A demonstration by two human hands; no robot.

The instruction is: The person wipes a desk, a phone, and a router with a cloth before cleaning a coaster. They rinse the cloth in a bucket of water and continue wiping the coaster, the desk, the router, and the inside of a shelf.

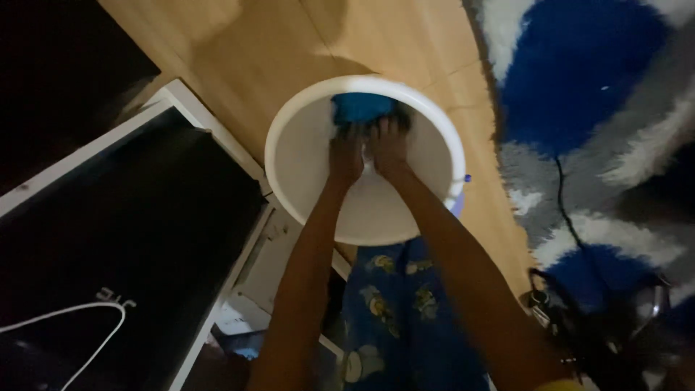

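Blue cloth [362,107] sits bunched at the far inner wall of the round white plastic basin [297,156] on the wooden floor [253,51]. Left hand [346,153] and right hand [389,148] press side by side against it; fingers look curled onto the cloth, but blur hides the exact grip. Risk: hard scrubbing could tip the basin, slopping onto the blue-and-white shag rug [579,80]. Can't tell if there's water inside.
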